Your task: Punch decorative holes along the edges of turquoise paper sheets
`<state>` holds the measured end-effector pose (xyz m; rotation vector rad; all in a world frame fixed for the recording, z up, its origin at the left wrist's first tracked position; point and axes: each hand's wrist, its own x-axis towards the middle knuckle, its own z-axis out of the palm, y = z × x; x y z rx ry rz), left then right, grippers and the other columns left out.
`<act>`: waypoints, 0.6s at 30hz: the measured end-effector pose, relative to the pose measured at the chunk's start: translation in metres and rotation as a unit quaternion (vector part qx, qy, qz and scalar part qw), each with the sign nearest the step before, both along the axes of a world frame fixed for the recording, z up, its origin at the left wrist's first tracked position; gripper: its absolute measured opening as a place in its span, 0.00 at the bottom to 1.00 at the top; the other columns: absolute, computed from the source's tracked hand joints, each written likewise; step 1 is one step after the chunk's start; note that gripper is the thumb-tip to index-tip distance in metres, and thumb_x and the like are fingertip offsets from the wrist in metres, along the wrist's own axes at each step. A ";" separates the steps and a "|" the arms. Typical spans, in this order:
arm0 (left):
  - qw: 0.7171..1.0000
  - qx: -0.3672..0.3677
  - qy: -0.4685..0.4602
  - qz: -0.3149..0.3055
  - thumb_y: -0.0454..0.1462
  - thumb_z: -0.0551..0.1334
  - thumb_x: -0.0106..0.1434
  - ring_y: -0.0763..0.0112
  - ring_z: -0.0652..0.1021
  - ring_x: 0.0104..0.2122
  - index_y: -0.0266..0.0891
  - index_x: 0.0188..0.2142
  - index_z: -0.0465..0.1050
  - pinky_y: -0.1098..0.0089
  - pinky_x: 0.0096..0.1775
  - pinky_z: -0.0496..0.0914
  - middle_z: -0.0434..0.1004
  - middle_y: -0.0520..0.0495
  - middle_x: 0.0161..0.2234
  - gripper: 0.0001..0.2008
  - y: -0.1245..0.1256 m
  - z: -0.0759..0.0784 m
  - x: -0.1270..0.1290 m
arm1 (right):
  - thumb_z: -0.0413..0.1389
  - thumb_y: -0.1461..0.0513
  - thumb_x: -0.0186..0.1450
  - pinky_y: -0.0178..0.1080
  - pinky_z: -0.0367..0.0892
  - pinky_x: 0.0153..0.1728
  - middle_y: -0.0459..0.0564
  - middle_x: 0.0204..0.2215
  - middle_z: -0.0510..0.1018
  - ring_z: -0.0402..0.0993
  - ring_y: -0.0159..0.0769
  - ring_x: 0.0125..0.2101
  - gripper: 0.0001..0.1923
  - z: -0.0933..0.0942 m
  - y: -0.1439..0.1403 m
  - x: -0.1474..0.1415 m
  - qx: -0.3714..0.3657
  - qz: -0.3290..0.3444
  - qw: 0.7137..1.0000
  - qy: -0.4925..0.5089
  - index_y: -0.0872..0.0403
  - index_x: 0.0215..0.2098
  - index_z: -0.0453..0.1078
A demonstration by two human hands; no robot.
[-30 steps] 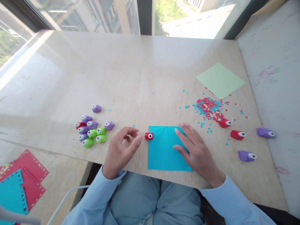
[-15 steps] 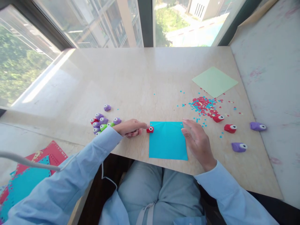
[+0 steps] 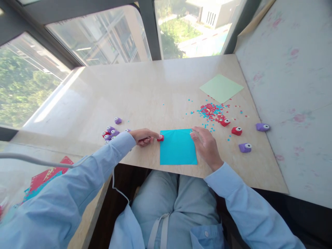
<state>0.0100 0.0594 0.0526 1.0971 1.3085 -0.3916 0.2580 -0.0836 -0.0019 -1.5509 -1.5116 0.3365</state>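
Note:
A small red craft punch sits over the left edge of a square blue sheet of paper, close to its upper left corner. My left hand reaches in from the left, its extended finger pressing the top of the punch while the other fingers curl under. At the sheet's upper right edge rests my right hand, thumb and fingers apart, with the fingertips at the paper. Tiny marks that look like punched holes show near the top corners.
Purple and red punches cluster left, partly behind my sleeve. Right of the sheet lie red and blue confetti, red punches, purple punches and a pale green sheet. Punched red paper lies far left, below a grey cable.
The camera view has shifted, so the table appears moved. My left finger has come onto the punch's top, covering more of it. My right hand stays at the sheet's right edge.

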 end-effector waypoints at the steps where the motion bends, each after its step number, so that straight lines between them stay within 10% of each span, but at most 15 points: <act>1: 1.000 -0.011 0.002 0.008 0.51 0.72 0.46 0.81 0.52 0.12 0.40 0.15 0.61 0.75 0.16 0.43 0.51 0.56 0.11 0.24 0.002 0.000 0.001 | 0.48 0.50 0.72 0.53 0.69 0.52 0.57 0.46 0.80 0.75 0.46 0.49 0.20 0.000 0.000 0.000 -0.001 0.000 1.000 0.000 0.53 0.49 0.73; 18: 0.986 0.068 -0.015 0.151 0.37 0.76 0.40 0.83 0.52 0.13 0.42 0.20 0.55 0.74 0.18 0.40 0.50 0.62 0.13 0.26 -0.012 0.008 0.010 | 0.48 0.50 0.71 0.53 0.69 0.51 0.57 0.44 0.80 0.75 0.46 0.47 0.19 0.000 0.000 0.001 -0.001 0.004 1.000 0.007 0.53 0.47 0.74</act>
